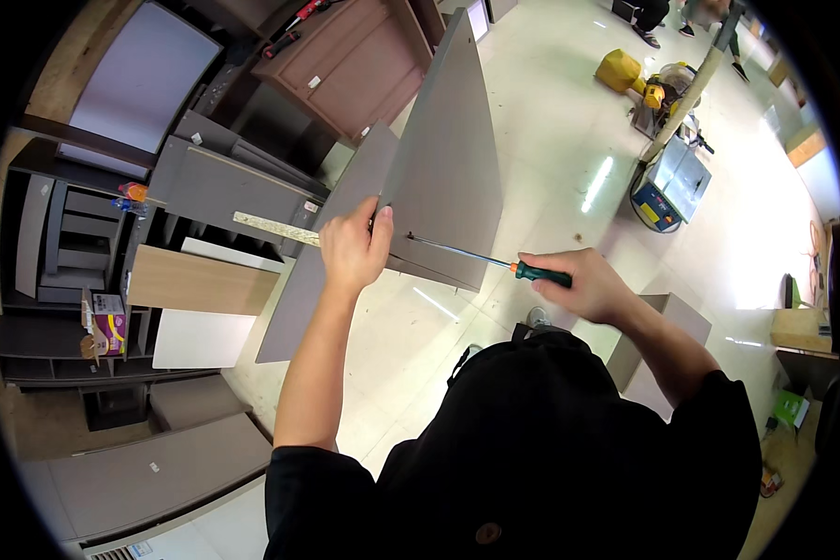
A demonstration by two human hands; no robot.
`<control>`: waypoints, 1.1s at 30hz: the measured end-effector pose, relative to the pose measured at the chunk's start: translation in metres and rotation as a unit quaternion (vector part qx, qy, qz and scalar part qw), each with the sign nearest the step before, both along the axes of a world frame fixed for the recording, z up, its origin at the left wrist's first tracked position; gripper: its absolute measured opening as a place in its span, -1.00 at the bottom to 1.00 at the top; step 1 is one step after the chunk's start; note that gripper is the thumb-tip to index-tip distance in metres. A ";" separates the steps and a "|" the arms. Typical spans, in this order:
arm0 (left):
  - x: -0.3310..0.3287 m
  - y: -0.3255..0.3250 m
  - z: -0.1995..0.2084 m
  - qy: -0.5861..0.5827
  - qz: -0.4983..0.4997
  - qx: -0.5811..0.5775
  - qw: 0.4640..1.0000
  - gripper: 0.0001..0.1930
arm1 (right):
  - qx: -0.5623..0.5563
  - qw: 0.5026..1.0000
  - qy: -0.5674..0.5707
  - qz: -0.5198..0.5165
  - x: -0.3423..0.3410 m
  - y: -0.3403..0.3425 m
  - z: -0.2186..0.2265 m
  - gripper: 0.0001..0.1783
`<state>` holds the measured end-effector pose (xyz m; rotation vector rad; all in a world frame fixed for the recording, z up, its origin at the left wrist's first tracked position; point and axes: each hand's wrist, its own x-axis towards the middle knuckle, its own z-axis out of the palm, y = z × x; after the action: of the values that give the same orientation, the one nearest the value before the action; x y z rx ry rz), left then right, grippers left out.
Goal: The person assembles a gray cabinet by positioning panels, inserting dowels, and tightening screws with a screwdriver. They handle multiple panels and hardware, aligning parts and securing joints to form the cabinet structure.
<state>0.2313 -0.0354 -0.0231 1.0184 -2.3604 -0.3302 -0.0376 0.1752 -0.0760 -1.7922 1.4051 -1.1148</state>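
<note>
My right hand (583, 285) is closed round the green handle of a long screwdriver (541, 273) with an orange collar. Its thin steel shaft runs leftward, and the tip meets a small dark spot on the face of a tall grey panel (457, 154). Whether that spot is a screw or a hole is too small to tell. At the panel's near left edge, my left hand (353, 247) is wrapped round the board, its fingertips partly hidden. Against that hand lies a narrow strip with a raw chipboard edge (275, 227). Another grey board (299, 299) leans behind.
Left are dark shelves, a wood-coloured board (201, 280), a white board (201, 338) and a purple box (109, 327). A brown cabinet (355, 65) stands at the far side. Rightward on the tiled floor are a blue-grey machine (677, 187), a yellow bag (618, 71) and a grey box (658, 341).
</note>
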 end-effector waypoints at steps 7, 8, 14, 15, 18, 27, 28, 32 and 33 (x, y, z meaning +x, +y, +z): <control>0.003 0.002 0.003 -0.011 0.006 0.000 1.000 -0.74 | -0.186 0.966 0.065 -0.166 0.023 0.014 0.027 -0.62; 0.003 0.002 0.005 -0.010 0.004 -0.003 1.000 -0.73 | -0.020 0.971 -0.086 -0.224 0.025 0.024 0.023 -0.69; 0.006 0.001 0.001 -0.006 0.001 -0.011 1.000 -0.70 | 0.309 0.744 -0.576 -0.137 0.013 0.029 0.025 -0.60; 0.006 0.002 0.002 -0.008 0.001 -0.015 1.000 -0.69 | 0.332 0.789 -0.504 -0.116 0.005 0.034 0.017 -0.57; 0.002 0.000 0.000 0.007 -0.004 -0.020 1.000 -0.68 | 0.214 0.949 -0.219 -0.071 -0.002 0.040 0.019 -0.49; 0.002 0.005 0.005 -0.009 0.006 -0.001 1.000 -0.69 | -0.021 0.974 0.141 -0.176 0.035 0.051 0.008 -0.45; 0.002 0.003 0.005 -0.011 0.007 -0.006 1.000 -0.69 | -0.038 0.972 0.119 -0.197 0.040 0.050 0.004 -0.46; 0.006 0.003 0.003 -0.002 0.006 -0.024 1.000 -0.69 | -0.068 0.971 0.085 -0.212 0.049 0.045 0.008 -0.59; 0.008 0.003 0.004 0.003 0.004 -0.029 1.000 -0.68 | -0.047 0.975 0.060 -0.210 0.049 0.042 0.012 -0.61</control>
<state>0.2388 -0.0328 -0.0187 0.9991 -2.3451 -0.2610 0.0117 0.2175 -0.0641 -1.6924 1.8946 -1.3177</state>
